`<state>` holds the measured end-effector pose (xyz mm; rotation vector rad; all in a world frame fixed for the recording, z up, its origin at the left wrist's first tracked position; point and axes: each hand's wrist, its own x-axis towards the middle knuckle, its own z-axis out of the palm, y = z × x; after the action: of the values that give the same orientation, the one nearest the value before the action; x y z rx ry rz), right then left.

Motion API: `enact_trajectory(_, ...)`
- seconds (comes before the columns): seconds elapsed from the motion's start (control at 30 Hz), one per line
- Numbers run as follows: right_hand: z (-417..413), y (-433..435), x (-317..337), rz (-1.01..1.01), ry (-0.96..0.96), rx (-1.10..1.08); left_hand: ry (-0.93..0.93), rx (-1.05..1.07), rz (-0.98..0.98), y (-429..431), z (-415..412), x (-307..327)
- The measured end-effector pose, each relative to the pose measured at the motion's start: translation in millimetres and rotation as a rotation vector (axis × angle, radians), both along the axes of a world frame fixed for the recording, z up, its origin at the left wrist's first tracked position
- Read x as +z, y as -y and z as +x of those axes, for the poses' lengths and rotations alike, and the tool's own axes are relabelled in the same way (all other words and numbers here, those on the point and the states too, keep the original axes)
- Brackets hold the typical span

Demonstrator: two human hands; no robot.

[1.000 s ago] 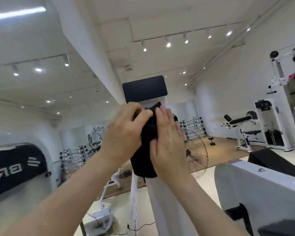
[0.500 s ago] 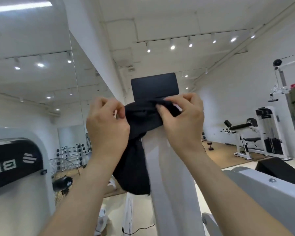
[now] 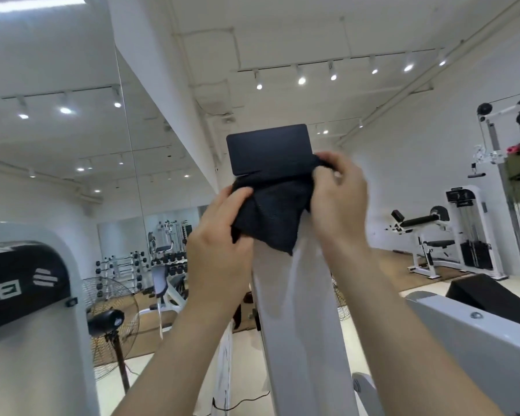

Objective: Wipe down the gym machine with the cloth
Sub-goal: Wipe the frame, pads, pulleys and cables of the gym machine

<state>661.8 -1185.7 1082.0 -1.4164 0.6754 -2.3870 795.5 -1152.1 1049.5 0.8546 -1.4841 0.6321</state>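
Observation:
A white upright post (image 3: 300, 319) of the gym machine rises in front of me, topped by a dark rectangular screen (image 3: 269, 148). A black cloth (image 3: 272, 213) is stretched across the post just below the screen. My left hand (image 3: 219, 247) pinches the cloth's left edge beside the post. My right hand (image 3: 339, 199) grips the cloth's right end at the screen's lower right corner and looks blurred. A corner of the cloth hangs down over the front of the post.
A white machine housing with a black logo panel (image 3: 21, 283) stands close on my left. Another white frame part (image 3: 475, 334) with a black pad is at lower right. A floor fan (image 3: 111, 319), dumbbell racks and other machines (image 3: 451, 235) stand farther off.
The cloth was bunched between both hands low on the post; both hands have spread apart and risen, pulling it taut under the screen. The hanging part is shorter now.

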Motion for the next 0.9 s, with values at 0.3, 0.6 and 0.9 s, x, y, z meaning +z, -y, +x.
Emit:
enact_trajectory(0.3, 22, -14, -119, 0.111, -0.356, -0.387, 0.159, -0.033, -0.045, 13, 2, -92)
enact_trajectory(0.6, 6, 11, -14, -0.021, -0.419, -0.220, -0.031, -0.051, 0.022, 10, 9, 18)
enact_trajectory(0.9, 3, -5, -87, 0.026, -0.344, -0.266, -0.315, -0.312, 0.163, -3, -6, -29)
